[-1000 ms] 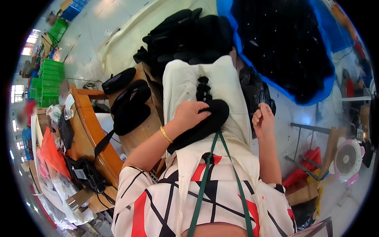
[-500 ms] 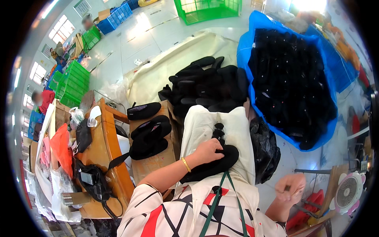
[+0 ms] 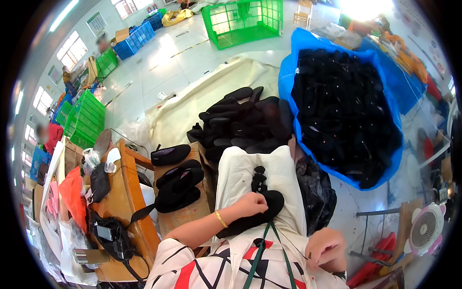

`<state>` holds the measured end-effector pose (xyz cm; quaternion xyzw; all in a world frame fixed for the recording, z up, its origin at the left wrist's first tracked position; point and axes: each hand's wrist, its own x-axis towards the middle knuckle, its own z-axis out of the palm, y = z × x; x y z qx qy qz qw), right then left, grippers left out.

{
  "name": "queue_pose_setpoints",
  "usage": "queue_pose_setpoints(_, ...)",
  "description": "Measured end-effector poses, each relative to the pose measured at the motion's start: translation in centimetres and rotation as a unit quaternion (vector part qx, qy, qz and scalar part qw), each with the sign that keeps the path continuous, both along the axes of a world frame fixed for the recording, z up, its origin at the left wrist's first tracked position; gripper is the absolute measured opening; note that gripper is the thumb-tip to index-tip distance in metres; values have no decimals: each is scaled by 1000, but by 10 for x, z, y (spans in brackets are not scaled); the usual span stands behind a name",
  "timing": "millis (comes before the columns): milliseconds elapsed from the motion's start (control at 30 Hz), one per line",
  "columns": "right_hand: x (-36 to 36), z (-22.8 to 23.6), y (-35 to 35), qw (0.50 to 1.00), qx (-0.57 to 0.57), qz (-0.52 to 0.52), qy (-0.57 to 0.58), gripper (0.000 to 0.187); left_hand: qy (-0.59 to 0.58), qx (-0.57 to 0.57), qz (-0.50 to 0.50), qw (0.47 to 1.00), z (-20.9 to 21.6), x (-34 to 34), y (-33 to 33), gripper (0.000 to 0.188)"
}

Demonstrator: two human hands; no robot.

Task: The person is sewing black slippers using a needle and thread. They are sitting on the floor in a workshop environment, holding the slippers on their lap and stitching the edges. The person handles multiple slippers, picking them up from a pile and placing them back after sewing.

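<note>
A black cloth shoe lies across my lap on a white cloth. My left hand is closed at the shoe's upper edge, fingertips pinched together. Just beyond it, several small black pieces sit in a row on the cloth. My right hand is to the right of the shoe, apart from it, its fingers curled together. A thin dark line runs from near the shoe toward that hand; what the fingers hold is too small to make out.
Black shoes rest on a cardboard box at left, beside a wooden table with a black bag. A dark shoe pile lies ahead. A blue sack full of black shoes and a fan are at right.
My right hand has come in leftward and slightly down, nearer to my body. My left hand stays at the shoe. The view has tilted up a little.
</note>
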<state>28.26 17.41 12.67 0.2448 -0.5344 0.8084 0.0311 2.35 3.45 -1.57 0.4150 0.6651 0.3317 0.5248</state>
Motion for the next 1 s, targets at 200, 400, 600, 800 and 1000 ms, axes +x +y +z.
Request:
queue_pose_setpoints(200, -24, -62, -2, 919, 197, -231, -252, 9, -384, -105, 158, 903, 6, -6, -8, 12)
queue_pose_setpoints(400, -76, -104, -21, 809, 365, -408, -214, 5, -150, -92, 108, 979, 14, -12, -12, 12)
queue_pose_setpoints(600, -101, -134, -27, 706, 530, -448, -141, 7, 89, 29, 45, 995, 22, -2, -19, 12)
queue_pose_setpoints(800, -108, -137, -23, 707, 549, -429, -120, 5, -91, -25, 143, 985, -4, -12, -16, 10)
queue_pose_setpoints(1000, -115, -153, -29, 813, 324, -464, -139, 6, -153, -37, 159, 975, -3, -1, -15, 10)
